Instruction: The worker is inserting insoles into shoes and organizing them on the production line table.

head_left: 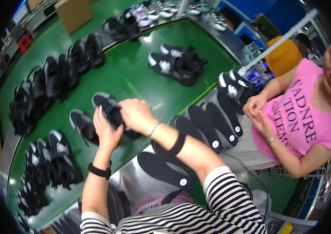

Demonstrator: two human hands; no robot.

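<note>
A black shoe with a grey toe (103, 99) lies on the green table between my hands, its toe pointing away from me. My left hand (107, 130) holds its left side, with long, nearly straight fingers along the upper and the thumb apart near the collar. From the right, my right hand (137, 116) grips the shoe around its opening with curled fingers; their tips are partly hidden. Just left of my left hand is a matching grey-toed shoe (82, 124). Black insoles (161, 168) with white round stickers at the heel lie along the near edge, below my hands.
Black shoes (52, 78) line the far left edge, and white-and-black shoes (58, 154) stand at the near left. Another pair (177, 64) sits farther back. More insoles (204, 123) lie to the right, beside a person in a pink shirt (306, 105). A cardboard box (73, 15) stands beyond.
</note>
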